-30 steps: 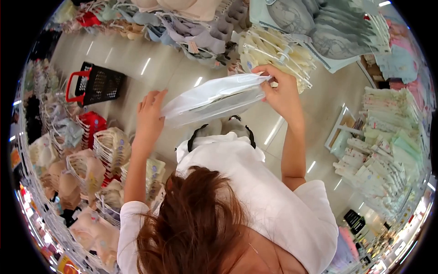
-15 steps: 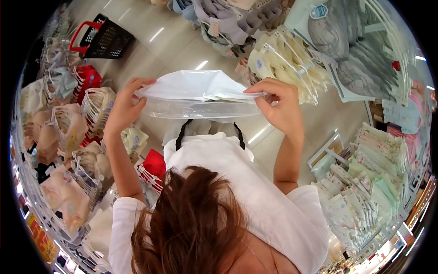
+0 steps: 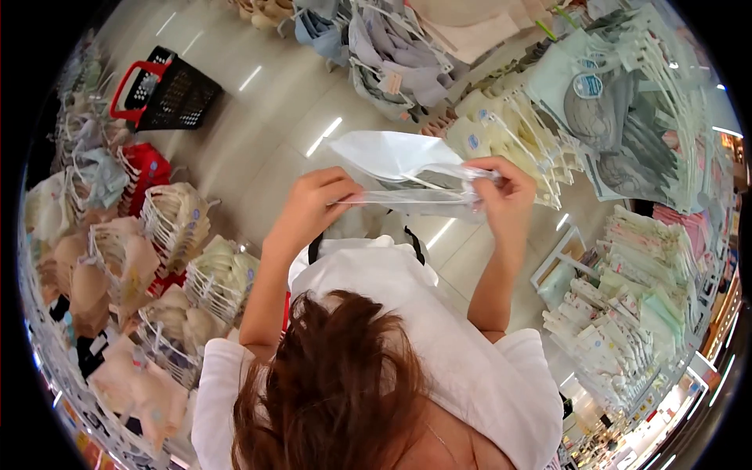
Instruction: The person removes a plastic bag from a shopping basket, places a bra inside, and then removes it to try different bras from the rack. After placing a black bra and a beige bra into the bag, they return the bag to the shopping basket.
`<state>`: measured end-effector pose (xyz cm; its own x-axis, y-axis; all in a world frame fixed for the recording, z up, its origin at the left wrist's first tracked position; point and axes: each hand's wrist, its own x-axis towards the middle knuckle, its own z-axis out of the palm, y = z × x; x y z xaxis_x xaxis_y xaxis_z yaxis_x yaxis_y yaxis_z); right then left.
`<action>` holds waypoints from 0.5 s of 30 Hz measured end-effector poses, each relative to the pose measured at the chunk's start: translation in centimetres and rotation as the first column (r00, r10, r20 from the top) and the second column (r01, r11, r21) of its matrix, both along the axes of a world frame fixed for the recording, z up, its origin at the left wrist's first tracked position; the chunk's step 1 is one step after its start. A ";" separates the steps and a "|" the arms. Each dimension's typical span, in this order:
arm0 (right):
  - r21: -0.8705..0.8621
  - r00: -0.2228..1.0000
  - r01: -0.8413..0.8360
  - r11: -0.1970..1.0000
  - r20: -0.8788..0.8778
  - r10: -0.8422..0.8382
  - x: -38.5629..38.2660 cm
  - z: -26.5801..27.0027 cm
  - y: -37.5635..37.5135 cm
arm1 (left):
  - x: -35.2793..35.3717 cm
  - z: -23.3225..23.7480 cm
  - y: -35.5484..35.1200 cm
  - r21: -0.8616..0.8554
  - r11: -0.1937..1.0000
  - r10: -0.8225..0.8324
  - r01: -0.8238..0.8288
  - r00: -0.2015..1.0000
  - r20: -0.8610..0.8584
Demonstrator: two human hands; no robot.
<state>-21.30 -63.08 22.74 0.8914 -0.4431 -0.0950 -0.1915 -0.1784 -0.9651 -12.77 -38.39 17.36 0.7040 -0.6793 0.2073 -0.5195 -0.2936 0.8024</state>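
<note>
A clear plastic bag [image 3: 415, 200] is stretched between my two hands in front of my chest. My left hand [image 3: 317, 200] is closed, pinching the bag's near left edge with fingertips and thumb. On the other side my right hand [image 3: 505, 192] has its fingers curled round a crumpled, gathered part of the same bag. A smooth white sheet-like piece [image 3: 392, 153] rises at the far side of the bag, its left corner sticking out beyond my left fingers. Its lower part is hidden behind the plastic folds.
Racks of hanging bras [image 3: 176, 211] stand close on my left. More grey bras [image 3: 627, 133] and yellow bras [image 3: 501, 129] hang ahead to the right, with packed light garments [image 3: 619, 305] beside my right elbow. A black shopping basket [image 3: 180, 94] with red handles stands on the tiled floor [image 3: 258, 133].
My left hand has moved right, closer to my right hand, and holds the bag's near edge. The bag spans a shorter width and its right end is now bunched up.
</note>
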 end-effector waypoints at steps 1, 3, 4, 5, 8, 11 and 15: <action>0.074 0.998 0.067 0.995 -0.010 -0.066 0.7 0.0 0.3 | 1.0 0.9 0.6 -0.007 1.000 -0.007 0.007 1.000 0.002; 0.037 0.995 0.087 0.996 -0.054 -0.085 2.4 -0.1 1.3 | 2.6 2.6 1.9 0.012 0.997 -0.081 0.080 0.980 0.183; 0.003 0.990 0.102 0.995 -0.103 -0.101 3.1 -0.3 1.7 | 3.4 2.6 2.4 0.010 0.996 -0.090 0.090 0.979 0.182; -0.052 0.989 0.073 0.996 -0.122 -0.079 3.6 -0.9 1.8 | 4.0 2.5 2.8 0.019 0.995 -0.095 0.094 0.955 0.280; -0.017 0.972 0.105 0.994 -0.209 -0.107 5.5 -2.0 3.4 | 6.2 3.2 4.7 0.028 0.993 -0.116 0.114 0.909 0.401; 0.067 0.964 0.074 0.995 -0.260 -0.054 7.0 -2.3 5.3 | 7.8 4.3 6.1 0.009 0.994 -0.106 0.113 0.891 0.441; 0.064 0.916 -0.083 0.994 -0.388 0.102 9.1 -0.8 6.3 | 10.0 5.5 7.6 -0.015 0.995 -0.076 0.095 0.873 0.481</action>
